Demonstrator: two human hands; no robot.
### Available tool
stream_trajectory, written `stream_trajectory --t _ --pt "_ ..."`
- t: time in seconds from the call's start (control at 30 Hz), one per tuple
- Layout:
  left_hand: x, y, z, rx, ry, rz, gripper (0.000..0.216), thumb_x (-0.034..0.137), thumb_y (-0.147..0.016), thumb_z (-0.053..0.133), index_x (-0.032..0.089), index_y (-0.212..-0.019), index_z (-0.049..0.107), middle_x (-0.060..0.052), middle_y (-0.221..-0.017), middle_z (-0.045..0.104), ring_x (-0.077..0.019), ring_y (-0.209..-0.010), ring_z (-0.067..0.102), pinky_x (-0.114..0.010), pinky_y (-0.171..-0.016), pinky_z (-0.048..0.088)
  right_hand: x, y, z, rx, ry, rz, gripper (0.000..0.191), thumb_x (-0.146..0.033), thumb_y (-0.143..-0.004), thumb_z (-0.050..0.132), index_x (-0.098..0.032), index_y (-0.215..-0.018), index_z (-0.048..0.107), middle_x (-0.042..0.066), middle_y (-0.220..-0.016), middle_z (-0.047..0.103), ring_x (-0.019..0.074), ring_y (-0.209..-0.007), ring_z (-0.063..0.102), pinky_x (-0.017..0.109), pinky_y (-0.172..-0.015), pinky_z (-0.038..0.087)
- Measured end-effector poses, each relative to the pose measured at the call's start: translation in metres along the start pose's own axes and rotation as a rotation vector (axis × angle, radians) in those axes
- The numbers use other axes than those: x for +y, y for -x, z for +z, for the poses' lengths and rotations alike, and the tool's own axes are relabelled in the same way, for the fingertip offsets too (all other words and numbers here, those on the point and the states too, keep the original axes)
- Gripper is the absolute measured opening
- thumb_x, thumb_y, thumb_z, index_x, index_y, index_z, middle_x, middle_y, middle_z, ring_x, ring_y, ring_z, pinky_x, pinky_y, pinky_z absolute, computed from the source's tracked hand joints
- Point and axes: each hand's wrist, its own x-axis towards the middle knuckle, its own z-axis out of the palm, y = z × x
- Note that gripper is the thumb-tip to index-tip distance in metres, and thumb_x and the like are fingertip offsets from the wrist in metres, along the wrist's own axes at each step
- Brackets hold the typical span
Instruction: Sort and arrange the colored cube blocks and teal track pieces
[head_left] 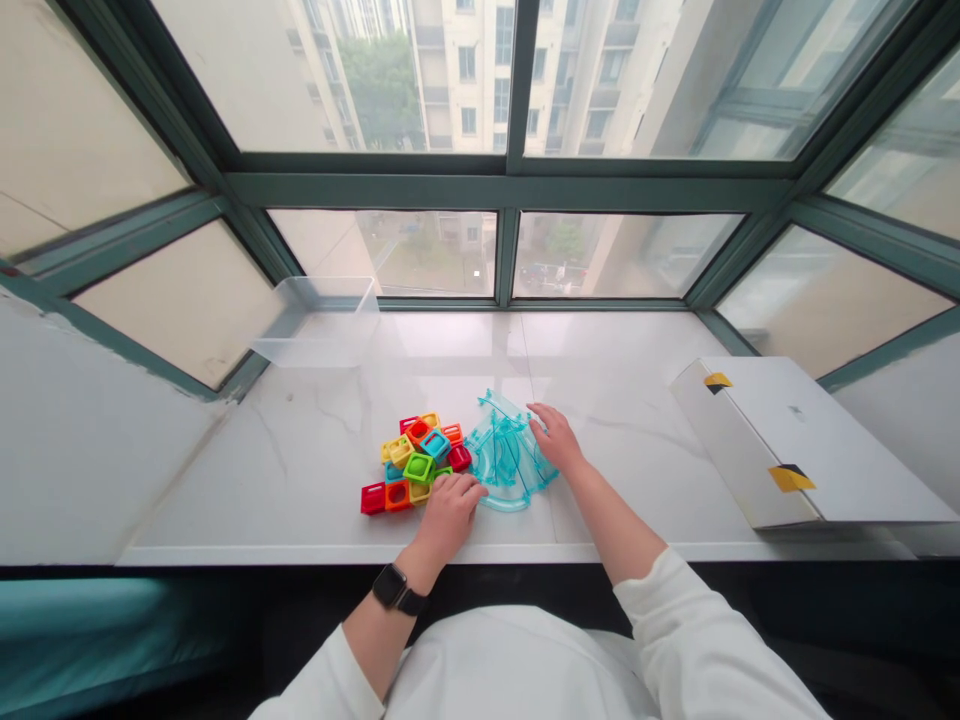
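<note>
A heap of small coloured square tiles [417,458], red, orange, yellow, green and blue, lies on the white marble sill [315,470]. Right beside it sits a pile of clear turquoise curved track pieces [506,455]. My left hand [450,505] rests at the near edge between the two piles, fingers curled and touching both the tiles and the track; whether it grips anything is unclear. My right hand [553,436] lies flat on the right side of the track pile, fingers spread on the pieces. A black watch [397,589] is on my left wrist.
A clear plastic bin [319,322] stands at the back left of the sill by the window. A white cardboard box [795,440] with yellow tape lies at the right. Green window frames close off the back and sides.
</note>
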Motion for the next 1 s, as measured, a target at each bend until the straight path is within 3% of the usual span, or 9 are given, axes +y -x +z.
stream_trajectory --t 0.17,0.3,0.7,0.87,1.0 --pt "-0.008 0.001 0.004 0.003 -0.014 -0.037 0.032 0.003 -0.094 0.052 0.024 -0.109 0.072 -0.007 -0.109 0.076 -0.0243 -0.104 0.066 -0.041 -0.091 0.042 -0.010 -0.014 0.006 -0.126 -0.006 -0.015 0.034 -0.025 -0.099 0.055 -0.027 -0.124 0.077 0.007 -0.133 0.072 0.0235 -0.125 0.067 0.040 -0.113 0.050" --pt "-0.013 0.004 0.008 0.008 -0.022 -0.052 0.035 0.000 -0.092 0.051 0.023 -0.106 0.071 -0.007 -0.108 0.076 -0.0245 -0.104 0.067 -0.041 -0.090 0.041 -0.009 -0.006 0.013 -0.133 0.008 0.007 0.034 -0.016 -0.094 0.056 -0.027 -0.115 0.080 0.007 -0.139 0.069 0.0248 -0.128 0.066 0.042 -0.113 0.051" --pt "-0.008 0.003 0.008 0.074 -0.046 -0.040 0.021 0.013 -0.099 0.057 0.024 -0.107 0.073 -0.007 -0.104 0.075 -0.0256 -0.102 0.064 -0.043 -0.091 0.043 -0.010 0.012 0.009 -0.096 -0.010 -0.012 0.032 -0.017 -0.095 0.054 -0.026 -0.113 0.079 0.008 -0.141 0.067 0.0255 -0.133 0.062 0.045 -0.118 0.047" --pt "-0.007 0.007 0.005 0.148 0.014 0.022 0.024 0.013 -0.102 0.052 0.024 -0.104 0.074 -0.007 -0.103 0.075 -0.0239 -0.102 0.063 -0.043 -0.097 0.045 -0.010 0.024 -0.004 -0.024 -0.065 -0.024 0.034 -0.026 -0.096 0.055 -0.027 -0.125 0.074 0.010 -0.141 0.064 0.0276 -0.134 0.059 0.049 -0.119 0.045" --pt "-0.004 0.012 0.001 0.200 0.041 0.041 0.027 0.014 -0.104 0.048 0.023 -0.109 0.072 -0.008 -0.109 0.075 -0.0231 -0.105 0.064 -0.042 -0.099 0.047 -0.010 0.052 -0.020 0.067 -0.125 -0.018 0.035 -0.033 -0.099 0.053 -0.027 -0.130 0.068 0.010 -0.138 0.065 0.0274 -0.133 0.059 0.049 -0.118 0.045"
